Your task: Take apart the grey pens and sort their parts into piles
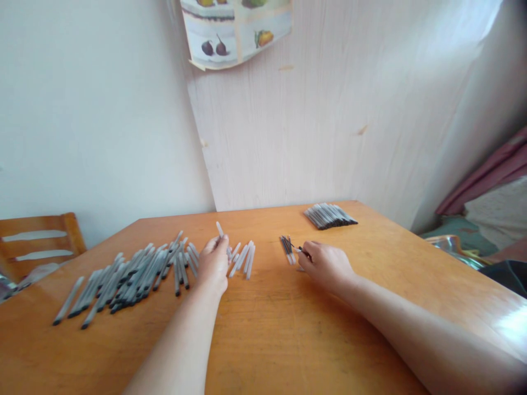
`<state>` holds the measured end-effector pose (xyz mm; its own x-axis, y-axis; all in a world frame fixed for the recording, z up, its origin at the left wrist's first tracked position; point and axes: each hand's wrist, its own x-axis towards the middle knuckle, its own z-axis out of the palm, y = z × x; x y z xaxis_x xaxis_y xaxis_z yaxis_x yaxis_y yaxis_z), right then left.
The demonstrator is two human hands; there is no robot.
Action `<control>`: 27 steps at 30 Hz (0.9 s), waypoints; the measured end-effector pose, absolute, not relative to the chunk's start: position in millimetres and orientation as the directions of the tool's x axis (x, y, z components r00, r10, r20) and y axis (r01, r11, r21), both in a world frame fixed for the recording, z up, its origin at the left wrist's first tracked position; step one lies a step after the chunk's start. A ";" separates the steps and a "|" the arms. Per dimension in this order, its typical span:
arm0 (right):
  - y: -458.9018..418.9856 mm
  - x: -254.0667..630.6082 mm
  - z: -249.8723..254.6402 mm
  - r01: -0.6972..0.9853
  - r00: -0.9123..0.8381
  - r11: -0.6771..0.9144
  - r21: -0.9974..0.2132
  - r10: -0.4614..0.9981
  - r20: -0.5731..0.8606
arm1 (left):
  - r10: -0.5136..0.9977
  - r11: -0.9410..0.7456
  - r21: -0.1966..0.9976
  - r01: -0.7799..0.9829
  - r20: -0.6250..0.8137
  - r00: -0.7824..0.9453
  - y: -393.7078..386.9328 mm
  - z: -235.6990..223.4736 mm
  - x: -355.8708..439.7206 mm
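My left hand (213,258) is closed around a whitish translucent pen barrel (219,229), whose upper end sticks out above the fingers. Just right of it, several pale translucent tubes (249,260) lie on the table. My right hand (327,264) pinches a thin pen refill (300,250) with a dark tip, low over the tabletop. Beside those fingertips lie a few dark pen refills (286,249) with pale ends. A large loose heap of clear pens with black ends (138,277) spreads out to the left of my left hand.
A tidy stack of similar pens (329,216) lies near the table's back right corner. The wooden table (263,345) meets the wall behind it. A wooden chair (41,236) stands at the left, and a fruit poster (239,33) hangs above.
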<state>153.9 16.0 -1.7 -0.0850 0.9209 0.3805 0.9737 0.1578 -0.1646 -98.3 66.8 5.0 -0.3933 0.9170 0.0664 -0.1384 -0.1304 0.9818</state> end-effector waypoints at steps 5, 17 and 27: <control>19.6 150.4 -3.4 0.984 -0.083 0.131 -0.120 0.937 0.338 | 0.906 -0.135 0.989 -0.066 0.096 -0.412 65.0 6.8 -99.9; 23.5 146.3 -8.0 0.986 -0.105 0.136 -0.092 0.952 0.287 | 0.907 -0.115 0.993 -0.005 0.103 -0.408 73.6 -0.4 -108.1; 24.0 148.5 -8.0 0.978 -0.138 0.175 -0.117 0.953 0.271 | 0.897 -0.108 0.991 0.080 0.132 -0.422 77.2 -2.3 -112.7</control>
